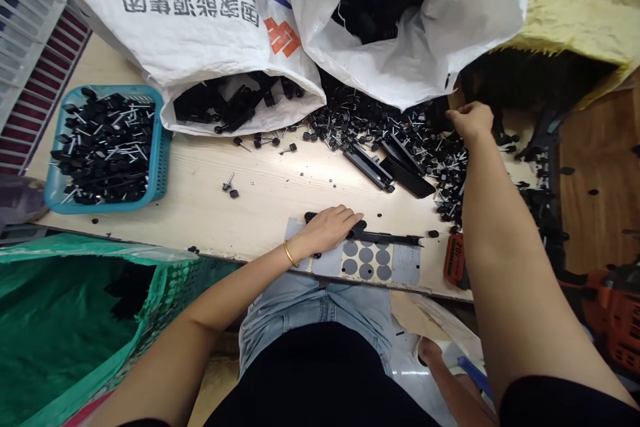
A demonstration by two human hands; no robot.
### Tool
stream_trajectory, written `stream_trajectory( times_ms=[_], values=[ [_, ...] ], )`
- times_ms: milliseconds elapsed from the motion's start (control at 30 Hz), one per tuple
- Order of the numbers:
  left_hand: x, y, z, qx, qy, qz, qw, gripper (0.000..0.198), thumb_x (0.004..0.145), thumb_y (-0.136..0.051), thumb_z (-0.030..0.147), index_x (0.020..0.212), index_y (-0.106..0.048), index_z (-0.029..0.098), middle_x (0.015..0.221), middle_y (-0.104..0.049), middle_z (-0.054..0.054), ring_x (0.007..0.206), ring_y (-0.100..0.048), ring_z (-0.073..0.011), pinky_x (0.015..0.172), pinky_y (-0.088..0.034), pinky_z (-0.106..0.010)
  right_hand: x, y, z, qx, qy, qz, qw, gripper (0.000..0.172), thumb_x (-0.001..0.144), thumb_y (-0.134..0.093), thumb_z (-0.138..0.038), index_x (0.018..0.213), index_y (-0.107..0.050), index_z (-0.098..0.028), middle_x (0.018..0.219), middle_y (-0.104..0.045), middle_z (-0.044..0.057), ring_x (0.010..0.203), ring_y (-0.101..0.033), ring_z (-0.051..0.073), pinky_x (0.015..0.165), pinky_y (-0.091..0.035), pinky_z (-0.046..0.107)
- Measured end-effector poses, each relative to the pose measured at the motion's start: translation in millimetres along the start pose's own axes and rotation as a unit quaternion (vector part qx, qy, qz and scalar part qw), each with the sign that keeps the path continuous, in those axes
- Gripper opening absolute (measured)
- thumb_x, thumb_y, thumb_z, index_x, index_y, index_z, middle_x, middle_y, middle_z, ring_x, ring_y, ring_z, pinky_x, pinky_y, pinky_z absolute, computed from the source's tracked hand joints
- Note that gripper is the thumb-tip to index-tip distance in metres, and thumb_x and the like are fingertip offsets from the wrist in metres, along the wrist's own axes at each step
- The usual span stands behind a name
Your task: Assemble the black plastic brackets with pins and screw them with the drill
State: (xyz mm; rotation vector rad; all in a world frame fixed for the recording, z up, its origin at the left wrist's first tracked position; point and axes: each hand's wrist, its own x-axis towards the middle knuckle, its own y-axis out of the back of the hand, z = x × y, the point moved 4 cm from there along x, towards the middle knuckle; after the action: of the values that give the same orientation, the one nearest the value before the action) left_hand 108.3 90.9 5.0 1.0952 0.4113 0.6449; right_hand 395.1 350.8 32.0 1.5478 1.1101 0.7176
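My left hand lies over a long black plastic part at the table's front edge, its fingers curled onto it. Beneath that part is a grey sheet with round grey pads. My right hand reaches to the back right, by the pile of black-headed screws. Its thumb and fingers are closed together against dark pieces; what they hold, if anything, I cannot make out. Between the hands, several black plastic housings rest at the pile's edge.
A blue basket of black-headed screws stands at the left. White woven sacks with black parts line the back, and a yellow sack is at the right. An orange tool battery lies near my right forearm. A green sack hangs open at lower left.
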Motion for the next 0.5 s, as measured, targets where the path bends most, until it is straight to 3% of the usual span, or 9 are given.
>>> stream_trajectory(
  times_ms=[133,300,367,500],
  values=[
    [-0.3,1.2,0.2,-0.01,0.001,0.003,1.0,0.04,0.091,-0.039,0.009,0.132,-0.042,0.008,0.11,-0.061,-0.012,0.101,-0.056,-0.0221,0.086,-0.049,-0.036,5.6,-7.2,-21.4,-0.021,0.041,-0.007,0.999,0.05,0.089,-0.052,-0.04,0.117,-0.058,0.002,0.116,-0.059,0.022,0.11,-0.055,0.021,0.085,-0.036,0.032],
    [0.8,1.3,-0.1,-0.026,0.009,-0.001,1.0,0.04,0.091,-0.041,0.009,0.13,-0.043,0.009,0.111,-0.061,-0.013,0.102,-0.056,-0.0229,0.086,-0.05,-0.037,18.6,-5.6,-20.3,-0.075,-0.032,0.084,0.993,0.047,0.094,-0.047,-0.024,0.133,-0.043,0.002,0.137,-0.036,0.034,0.129,-0.038,0.026,0.091,-0.033,0.037],
    [1.3,1.2,-0.1,-0.029,0.008,0.003,1.0,0.039,0.091,-0.042,0.01,0.13,-0.043,0.009,0.111,-0.061,-0.013,0.102,-0.056,-0.0231,0.086,-0.05,-0.037,27.9,-8.6,-12.7,-0.121,-0.022,0.054,0.991,0.054,0.092,-0.051,-0.02,0.136,-0.035,0.005,0.133,-0.038,0.035,0.129,-0.038,0.024,0.092,-0.032,0.038],
    [1.5,0.5,-1.0,-0.015,0.007,0.009,1.0,0.037,0.092,-0.039,0.008,0.129,-0.044,0.009,0.109,-0.061,-0.012,0.101,-0.056,-0.0217,0.086,-0.049,-0.035,39.0,-13.7,1.0,-0.169,0.0,0.019,0.985,0.053,0.092,-0.052,-0.022,0.136,-0.035,0.004,0.129,-0.045,0.03,0.127,-0.04,0.022,0.095,-0.029,0.037]
  ],
)
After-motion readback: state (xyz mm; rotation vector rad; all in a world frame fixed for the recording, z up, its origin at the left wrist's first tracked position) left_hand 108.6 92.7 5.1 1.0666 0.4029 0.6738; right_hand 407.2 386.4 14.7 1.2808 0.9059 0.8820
